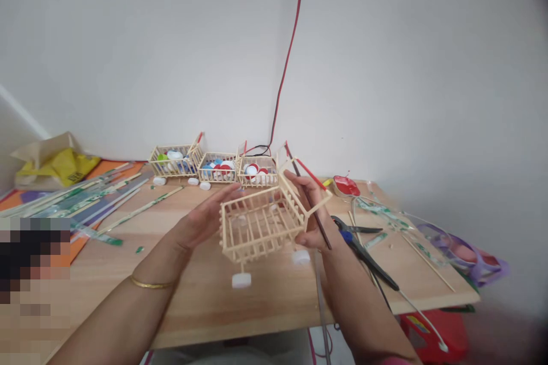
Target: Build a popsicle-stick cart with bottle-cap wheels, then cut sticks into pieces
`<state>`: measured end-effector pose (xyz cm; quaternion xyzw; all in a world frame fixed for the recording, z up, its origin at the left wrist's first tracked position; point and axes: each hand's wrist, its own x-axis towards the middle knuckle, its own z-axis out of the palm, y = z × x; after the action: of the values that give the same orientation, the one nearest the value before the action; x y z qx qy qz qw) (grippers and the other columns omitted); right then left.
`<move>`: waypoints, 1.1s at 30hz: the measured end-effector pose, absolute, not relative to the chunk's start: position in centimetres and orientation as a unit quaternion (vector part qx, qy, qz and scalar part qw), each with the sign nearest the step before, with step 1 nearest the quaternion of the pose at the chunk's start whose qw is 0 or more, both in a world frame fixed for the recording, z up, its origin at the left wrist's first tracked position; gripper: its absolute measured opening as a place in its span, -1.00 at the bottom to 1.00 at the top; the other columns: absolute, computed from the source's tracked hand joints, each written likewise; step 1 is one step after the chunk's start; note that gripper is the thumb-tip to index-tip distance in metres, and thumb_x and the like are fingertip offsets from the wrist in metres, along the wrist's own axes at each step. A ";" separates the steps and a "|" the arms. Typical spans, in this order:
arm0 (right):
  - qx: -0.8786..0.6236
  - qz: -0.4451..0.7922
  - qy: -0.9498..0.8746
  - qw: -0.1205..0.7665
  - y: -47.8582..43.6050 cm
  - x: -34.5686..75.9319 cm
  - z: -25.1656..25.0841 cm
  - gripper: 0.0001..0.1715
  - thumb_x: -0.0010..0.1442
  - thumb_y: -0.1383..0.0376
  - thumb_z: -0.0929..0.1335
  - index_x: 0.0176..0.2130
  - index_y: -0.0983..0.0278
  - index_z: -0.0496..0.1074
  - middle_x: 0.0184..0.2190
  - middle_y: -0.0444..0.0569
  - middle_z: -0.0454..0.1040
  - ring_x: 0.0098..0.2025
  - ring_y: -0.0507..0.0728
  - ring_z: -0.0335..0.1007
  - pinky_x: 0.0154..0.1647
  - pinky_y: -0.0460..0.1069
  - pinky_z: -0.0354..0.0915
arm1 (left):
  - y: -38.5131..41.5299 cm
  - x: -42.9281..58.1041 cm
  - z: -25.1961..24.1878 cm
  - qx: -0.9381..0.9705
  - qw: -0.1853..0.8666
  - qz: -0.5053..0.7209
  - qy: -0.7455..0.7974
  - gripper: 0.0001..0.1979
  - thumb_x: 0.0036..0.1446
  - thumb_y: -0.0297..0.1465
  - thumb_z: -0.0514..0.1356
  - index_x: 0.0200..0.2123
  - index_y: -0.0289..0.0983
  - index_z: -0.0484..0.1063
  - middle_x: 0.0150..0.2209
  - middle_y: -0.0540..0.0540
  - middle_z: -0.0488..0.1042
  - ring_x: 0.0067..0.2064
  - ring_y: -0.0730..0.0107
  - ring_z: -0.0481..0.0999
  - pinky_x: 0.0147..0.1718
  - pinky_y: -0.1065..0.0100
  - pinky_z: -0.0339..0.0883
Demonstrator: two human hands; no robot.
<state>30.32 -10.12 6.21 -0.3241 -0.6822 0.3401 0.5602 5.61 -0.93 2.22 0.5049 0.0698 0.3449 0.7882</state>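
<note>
I hold a small cart made of pale wooden sticks [261, 222] above the wooden table [205, 302], tilted, with white bottle-cap wheels [241, 280] hanging below it. My left hand [205, 219] lies against its left side with fingers stretched along the frame. At the cart's right end my right hand [310, 222] is closed on the frame, and a thin dark brush or stick [314, 211] runs between its fingers. A red stick forms the cart's handle at the upper right.
Three similar stick carts with coloured caps [218, 166] stand at the back by the wall. Long sticks and wrappers [89, 199] lie at left, black scissors [363, 251] and a red dish [346, 185] at right. A red-black wire [286, 63] hangs down the wall.
</note>
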 end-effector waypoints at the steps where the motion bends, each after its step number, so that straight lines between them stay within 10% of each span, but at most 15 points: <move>1: -0.332 0.320 -0.678 0.573 -10.1 30.4 6.3 0.10 -0.14 -0.18 0.49 0.21 0.05 -0.02 0.39 0.19 -0.17 0.12 0.26 0.34 -0.02 0.21 0.41 | -0.9 5.6 2.5 0.513 0.781 0.350 0.063 0.09 -0.35 0.16 0.36 0.26 -0.16 0.21 0.28 -0.32 0.20 0.26 -0.22 0.22 0.14 -0.05 0.17; 6: -0.366 0.243 -0.667 0.602 -9.8 30.6 6.2 0.05 -0.08 -0.18 0.46 0.21 0.05 -0.02 0.38 0.18 -0.12 0.14 0.28 0.33 0.04 0.25 0.39 | -1.2 6.2 2.4 0.554 0.736 0.378 0.095 0.21 -0.52 -0.09 0.52 0.29 -0.03 0.13 0.37 -0.21 0.03 0.35 -0.17 0.00 0.23 0.07 0.06; 21: -0.329 0.233 -0.692 0.598 -9.1 31.7 5.0 0.19 -0.27 -0.17 0.53 0.21 0.03 0.03 0.37 0.18 -0.07 0.22 0.39 0.26 0.16 0.38 0.24 | -2.5 6.4 4.1 0.616 0.657 0.392 0.189 -0.04 -0.33 -0.45 0.51 0.20 -0.13 0.25 0.24 -0.25 0.26 0.25 -0.08 0.24 0.15 0.14 0.21; 33: -0.399 0.073 -0.599 0.691 -10.0 32.0 5.9 -0.72 0.31 0.21 0.27 0.01 0.15 0.25 0.05 0.11 0.41 -0.07 0.18 0.50 -0.06 0.17 0.41 | -1.8 6.5 3.4 0.496 0.735 0.432 0.165 -0.22 -0.22 -0.22 0.46 0.12 -0.20 0.35 0.12 -0.23 0.42 0.13 -0.02 0.40 0.04 0.15 0.29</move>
<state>32.01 -9.98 5.89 -0.3989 -0.5986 0.0734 0.6908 6.55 -1.81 3.36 0.4960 0.1653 0.4321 0.7349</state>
